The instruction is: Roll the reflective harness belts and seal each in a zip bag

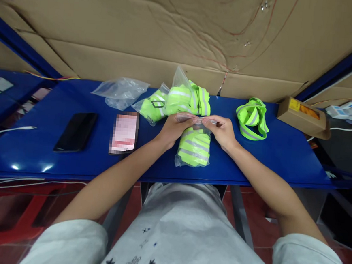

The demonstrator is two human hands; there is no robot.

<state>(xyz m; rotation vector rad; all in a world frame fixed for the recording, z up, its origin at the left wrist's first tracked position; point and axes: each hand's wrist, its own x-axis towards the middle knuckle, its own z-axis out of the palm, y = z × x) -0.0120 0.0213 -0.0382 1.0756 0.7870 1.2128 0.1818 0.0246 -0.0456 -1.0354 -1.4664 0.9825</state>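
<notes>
Both my hands pinch the top edge of a clear plastic bag (178,160) near the front of the blue table. Inside the bag lies a folded neon-yellow reflective strap (194,147) with grey stripes. My left hand (174,128) grips the bag's mouth on the left, thumb pointing inward. On the right, my right hand (223,131) holds the same edge, the thumbs close together. Just behind my hands lie more bagged reflective straps (178,99), one showing a black buckle (158,104). A loose coiled reflective strap (252,119) sits to the right, outside any bag.
Crumpled clear bags (121,91) lie at the back left of the blue table (222,168). A black phone (76,132) and a pink-screened phone (124,132) rest on the left. At the right stands a small cardboard box (302,116). A cardboard panel (111,25) rises behind.
</notes>
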